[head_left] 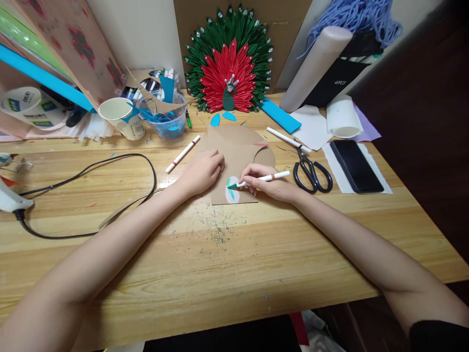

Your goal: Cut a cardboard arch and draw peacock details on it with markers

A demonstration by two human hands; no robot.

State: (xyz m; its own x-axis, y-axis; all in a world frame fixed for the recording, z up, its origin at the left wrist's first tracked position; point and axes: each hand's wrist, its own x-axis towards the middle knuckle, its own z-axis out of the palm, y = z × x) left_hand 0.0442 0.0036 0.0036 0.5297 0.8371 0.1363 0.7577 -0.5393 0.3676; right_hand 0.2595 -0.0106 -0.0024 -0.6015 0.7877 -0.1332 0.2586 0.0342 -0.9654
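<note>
A brown cardboard sheet (238,146) lies flat on the wooden table (220,254). My left hand (203,171) presses down on its left side, fingers curled. My right hand (269,183) grips a white marker (269,178) with a green tip. The tip touches a small white oval paper piece (232,191) bearing green strokes, at the cardboard's near edge. Both forearms rest across the table.
Black scissors (311,172) and a black phone (355,166) lie to the right. A second marker (182,154) lies left of the cardboard. A glue gun (10,198) with black cord (120,195) sits far left. A red-green paper peacock (229,61), cup (120,115) and tub (164,115) stand behind.
</note>
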